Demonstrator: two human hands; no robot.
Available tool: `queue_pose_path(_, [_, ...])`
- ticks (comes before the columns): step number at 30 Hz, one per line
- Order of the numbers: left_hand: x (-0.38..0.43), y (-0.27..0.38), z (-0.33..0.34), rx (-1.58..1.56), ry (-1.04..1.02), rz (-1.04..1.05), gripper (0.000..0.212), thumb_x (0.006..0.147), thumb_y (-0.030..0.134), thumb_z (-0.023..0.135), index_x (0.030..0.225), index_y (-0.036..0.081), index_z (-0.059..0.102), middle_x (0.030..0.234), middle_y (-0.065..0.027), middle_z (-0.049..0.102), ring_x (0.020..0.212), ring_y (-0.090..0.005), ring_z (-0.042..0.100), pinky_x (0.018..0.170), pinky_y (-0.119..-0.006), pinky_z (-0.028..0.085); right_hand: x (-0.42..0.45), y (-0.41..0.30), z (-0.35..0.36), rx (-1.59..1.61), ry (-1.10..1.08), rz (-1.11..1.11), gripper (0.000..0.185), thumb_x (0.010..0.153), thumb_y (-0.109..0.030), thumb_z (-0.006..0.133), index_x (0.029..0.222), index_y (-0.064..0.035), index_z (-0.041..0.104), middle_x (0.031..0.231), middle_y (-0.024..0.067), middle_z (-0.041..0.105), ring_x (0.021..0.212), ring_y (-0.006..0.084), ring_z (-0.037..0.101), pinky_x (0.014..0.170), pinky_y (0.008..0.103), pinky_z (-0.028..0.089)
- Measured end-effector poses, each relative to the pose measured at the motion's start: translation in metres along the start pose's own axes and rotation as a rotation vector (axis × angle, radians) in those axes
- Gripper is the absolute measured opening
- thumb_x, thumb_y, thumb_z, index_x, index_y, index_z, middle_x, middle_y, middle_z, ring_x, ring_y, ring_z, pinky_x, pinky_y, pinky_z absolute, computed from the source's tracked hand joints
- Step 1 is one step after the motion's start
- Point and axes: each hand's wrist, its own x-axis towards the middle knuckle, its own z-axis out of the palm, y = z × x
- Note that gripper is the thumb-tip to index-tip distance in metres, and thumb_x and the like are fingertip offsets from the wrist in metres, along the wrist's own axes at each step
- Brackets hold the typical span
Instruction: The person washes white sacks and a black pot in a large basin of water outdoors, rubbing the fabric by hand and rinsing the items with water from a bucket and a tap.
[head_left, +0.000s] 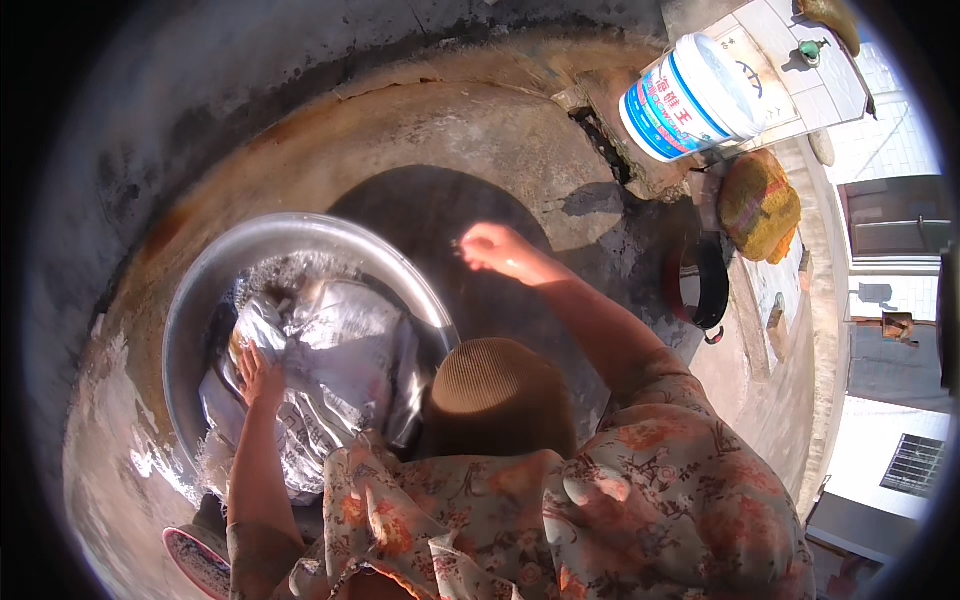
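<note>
A large metal basin (184, 319) stands on the concrete floor at the left. In it lies a wet, whitish woven-plastic sack (349, 322), crumpled and bearing printing. Foamy water (300, 266) shows along the basin's far side. My left hand (262, 377) rests on the sack, palm down, with its fingers apart. To the right of the basin, my right hand (491, 249) hangs in the air over a dark shadow on the ground. Its fingers are curled and blurred, so I cannot see whether anything is between them.
A white plastic bucket (679, 101) with a blue printed label stands at the upper right, near a green-handled tap (811, 51). Below it are a stuffed yellow sack (759, 204) and a dark pan (701, 285). A red-rimmed bowl (196, 564) sits at the lower left.
</note>
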Motion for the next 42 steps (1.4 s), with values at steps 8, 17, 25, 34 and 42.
queue_pose_path(8, [-0.003,0.013,-0.032,-0.044,-0.176,-0.019,0.083,0.08,0.027,0.049,0.134,0.007,-0.012,0.142,-0.0148,-0.006,0.131,-0.0284,0.002,0.107,-0.034,0.008,-0.224,0.195,-0.147,1.083,1.323,0.242,0.057,0.081,-0.045,0.052,0.109,0.0036,0.04,0.096,0.0192,0.052,0.08,0.0248,0.053,0.063,0.031,0.048])
queue_pose_path(17, [0.004,0.021,-0.026,0.007,-0.262,-0.072,0.094,0.079,0.045,0.049,0.13,-0.005,-0.013,0.14,-0.0196,-0.011,0.131,-0.0268,-0.008,0.107,-0.03,0.001,-0.272,0.258,-0.232,1.353,1.559,0.079,0.069,0.078,-0.05,0.053,0.121,-0.0026,0.026,0.096,0.023,0.05,0.077,0.0292,0.054,0.065,0.0363,0.05])
queue_pose_path(25, [0.019,0.015,-0.025,0.0,-0.24,-0.135,0.088,0.081,0.035,0.049,0.131,-0.004,-0.013,0.14,-0.0197,-0.01,0.131,-0.0267,-0.004,0.107,-0.029,0.005,-0.232,0.287,-0.275,1.493,1.598,-0.043,0.036,0.08,-0.007,0.035,0.113,0.0044,0.041,0.1,0.0226,0.051,0.083,0.034,0.057,0.056,0.0307,0.053])
queue_pose_path(34, [0.051,-0.012,0.006,0.181,-0.098,-0.11,0.084,0.076,0.019,0.045,0.13,-0.004,-0.014,0.14,-0.0208,-0.005,0.131,-0.0307,-0.001,0.106,-0.033,0.005,-0.255,0.301,-0.242,1.538,1.371,0.103,0.038,0.069,0.007,0.038,0.106,0.0084,0.043,0.095,0.0272,0.051,0.072,0.0318,0.058,0.044,0.023,0.048])
queue_pose_path(42, [0.03,0.035,0.002,0.213,-0.195,-0.067,0.077,0.075,0.015,0.04,0.129,-0.01,-0.009,0.139,-0.0235,-0.007,0.13,-0.032,-0.005,0.107,-0.034,0.0,-0.263,0.273,-0.152,1.415,1.124,0.229,0.031,0.071,0.007,0.041,0.1,0.0049,0.049,0.088,0.0152,0.057,0.072,0.0247,0.057,0.044,0.0204,0.044])
